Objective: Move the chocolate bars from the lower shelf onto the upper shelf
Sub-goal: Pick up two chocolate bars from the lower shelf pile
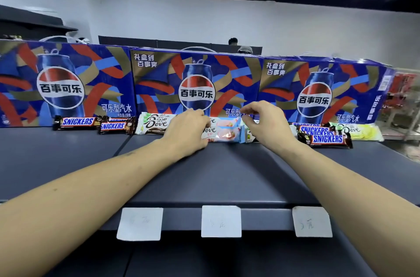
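Forearms stretch forward over the upper shelf (227,174). The left hand (186,130) lies knuckles-up, its grip closed on the pink Dove bars (223,133) stacked against the Pepsi boxes (197,81). The right hand (264,124) hovers just beside them, fingers loosely curled, holding nothing. Snickers bars (327,137) lie alongside.

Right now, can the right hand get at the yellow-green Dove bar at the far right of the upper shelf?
Probably yes. The right hand hangs above the dark grey upper shelf, holding nothing. The yellow-green Dove bar lies exposed further right; only the front brown Snickers bar lies between, low enough to pass over.
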A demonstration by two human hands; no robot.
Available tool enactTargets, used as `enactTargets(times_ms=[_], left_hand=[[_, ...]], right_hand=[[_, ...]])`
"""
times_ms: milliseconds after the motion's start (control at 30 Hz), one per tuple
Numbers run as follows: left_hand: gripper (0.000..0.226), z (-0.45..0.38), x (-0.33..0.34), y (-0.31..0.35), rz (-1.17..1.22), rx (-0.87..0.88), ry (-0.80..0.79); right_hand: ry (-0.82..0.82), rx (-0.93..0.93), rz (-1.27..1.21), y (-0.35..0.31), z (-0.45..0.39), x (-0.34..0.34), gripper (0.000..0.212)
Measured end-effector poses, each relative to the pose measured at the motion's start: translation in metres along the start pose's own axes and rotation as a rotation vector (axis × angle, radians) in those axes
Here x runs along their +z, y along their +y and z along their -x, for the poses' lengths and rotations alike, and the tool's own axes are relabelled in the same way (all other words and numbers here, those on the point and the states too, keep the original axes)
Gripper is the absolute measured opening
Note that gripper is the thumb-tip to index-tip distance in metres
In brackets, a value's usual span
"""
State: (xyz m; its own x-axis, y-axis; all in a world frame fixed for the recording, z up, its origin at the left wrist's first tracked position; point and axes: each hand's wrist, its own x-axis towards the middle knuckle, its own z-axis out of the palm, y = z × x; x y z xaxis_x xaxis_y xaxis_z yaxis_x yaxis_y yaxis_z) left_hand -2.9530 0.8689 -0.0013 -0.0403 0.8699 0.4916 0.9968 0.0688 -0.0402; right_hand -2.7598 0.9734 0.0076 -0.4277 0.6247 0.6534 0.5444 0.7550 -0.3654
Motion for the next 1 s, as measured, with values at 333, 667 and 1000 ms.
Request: enactTargets(times_ms=[333,667,1000], left_hand=[[0.036,-0.036,0.013,-0.010,-0.074,0.006,-0.004],[0.041,-0.044,0.022,-0.020,-0.021,-0.014,-0.034],[0.046,0.007,-0.007,-0.009,0.042,0.039,-0.008]], right_hand=[[0.015,-0.010,0.000,-0.004,-0.016,0.008,0.020],[-0.046,0.030,0.014,-0.024,-0.009,0.019,0.019],[-0.120,0.057,0.000,-0.064,0.030,0.021,0.033]])
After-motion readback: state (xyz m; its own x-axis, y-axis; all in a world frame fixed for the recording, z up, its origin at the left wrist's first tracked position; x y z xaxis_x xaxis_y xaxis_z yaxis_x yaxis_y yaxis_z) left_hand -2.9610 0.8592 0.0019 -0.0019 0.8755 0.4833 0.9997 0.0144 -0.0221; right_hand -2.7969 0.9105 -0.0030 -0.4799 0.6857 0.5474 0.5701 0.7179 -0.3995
